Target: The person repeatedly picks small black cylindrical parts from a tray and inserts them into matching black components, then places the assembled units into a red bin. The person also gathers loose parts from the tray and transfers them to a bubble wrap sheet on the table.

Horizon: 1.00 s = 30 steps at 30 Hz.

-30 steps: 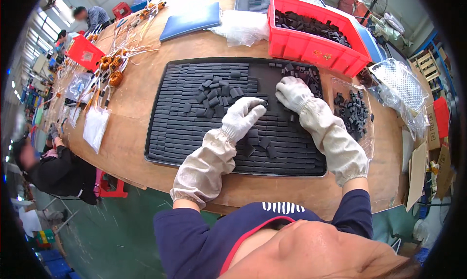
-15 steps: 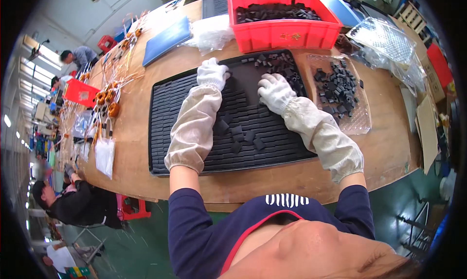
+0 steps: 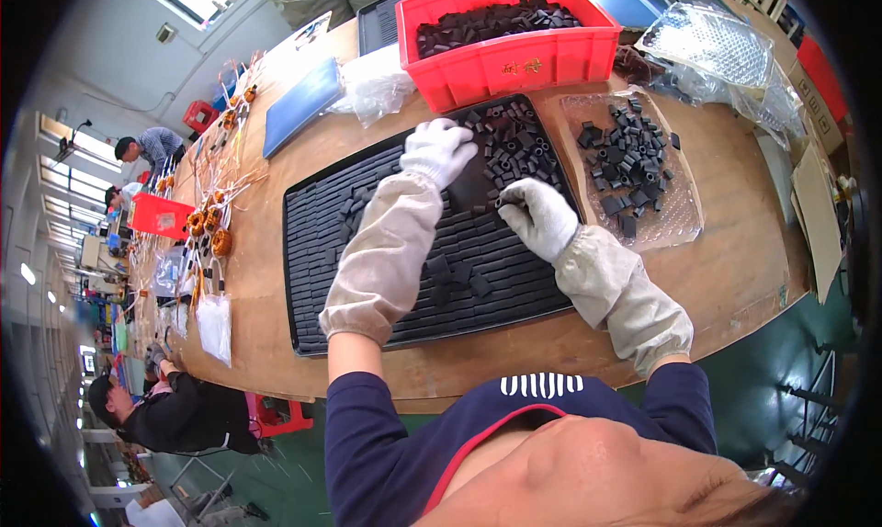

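A shallow black tray lies on the table, much of it covered by tight rows of short black sleeves. My left hand, in a white glove, rests over the tray's far middle with its fingers spread and bent downward; their tips are partly hidden. Beside the loose black tubes at the tray's far right, my gloved right hand is curled, thumb and forefinger close together in a pinch. Whatever lies between those fingertips is too small to tell. Several loose black pieces sit on top of the near rows.
Beyond the tray stands a red bin full of black pieces. On the right, a bubble-wrap sheet carries more. A blue folder, a clear plastic bag and wired copper-coloured coils lie leftward. Other people work at left.
The view has shifted. My left hand has moved rightward over the tray, uncovering loose pieces to its left. My right hand has drawn nearer to me, its fingers now pinched beside the loose tubes.
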### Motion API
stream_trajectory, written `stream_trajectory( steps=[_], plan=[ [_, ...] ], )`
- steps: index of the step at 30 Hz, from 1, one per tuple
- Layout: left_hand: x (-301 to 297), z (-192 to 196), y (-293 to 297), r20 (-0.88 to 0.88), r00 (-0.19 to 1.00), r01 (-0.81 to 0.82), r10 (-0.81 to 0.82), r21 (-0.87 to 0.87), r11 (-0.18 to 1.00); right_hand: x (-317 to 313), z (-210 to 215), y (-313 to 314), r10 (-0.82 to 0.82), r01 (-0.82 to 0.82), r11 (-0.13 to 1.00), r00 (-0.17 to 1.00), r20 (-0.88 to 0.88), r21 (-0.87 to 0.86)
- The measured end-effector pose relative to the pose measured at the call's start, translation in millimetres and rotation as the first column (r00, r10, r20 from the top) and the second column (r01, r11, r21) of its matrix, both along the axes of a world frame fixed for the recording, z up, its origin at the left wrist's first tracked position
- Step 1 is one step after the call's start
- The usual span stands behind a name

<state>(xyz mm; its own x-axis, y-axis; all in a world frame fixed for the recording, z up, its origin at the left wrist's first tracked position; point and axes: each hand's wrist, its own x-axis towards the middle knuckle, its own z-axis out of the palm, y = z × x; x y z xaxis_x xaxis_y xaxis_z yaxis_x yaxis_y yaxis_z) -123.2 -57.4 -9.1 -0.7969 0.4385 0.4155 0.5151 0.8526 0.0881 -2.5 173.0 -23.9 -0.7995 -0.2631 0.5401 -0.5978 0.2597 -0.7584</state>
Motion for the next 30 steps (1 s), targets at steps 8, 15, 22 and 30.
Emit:
stream_trajectory(
  steps=[8, 15, 22, 30],
  plan=[
    [-25, -3, 62, 0.213, 0.951, -0.236, 0.223, 0.038, 0.971, -15, -7, 18, -0.236, 0.227, 0.963, 0.97, -0.051, -0.147],
    [33, -9, 50, 0.529, 0.677, -0.426, -0.511, 0.849, 0.314, -21, -8, 24, -0.319, 0.317, 0.948, 0.93, -0.18, -0.045],
    [96, -5, 39, 0.484, 0.468, -0.578, -0.739, 0.801, 0.159, -23, -8, 22, -0.207, 0.259, 0.964, 0.871, -0.445, 0.059],
    [105, 0, 34, 0.459, 0.487, -0.569, -0.743, 0.812, 0.129, -26, -8, 23, -0.172, 0.177, 0.984, 0.936, -0.306, -0.013]
  ],
)
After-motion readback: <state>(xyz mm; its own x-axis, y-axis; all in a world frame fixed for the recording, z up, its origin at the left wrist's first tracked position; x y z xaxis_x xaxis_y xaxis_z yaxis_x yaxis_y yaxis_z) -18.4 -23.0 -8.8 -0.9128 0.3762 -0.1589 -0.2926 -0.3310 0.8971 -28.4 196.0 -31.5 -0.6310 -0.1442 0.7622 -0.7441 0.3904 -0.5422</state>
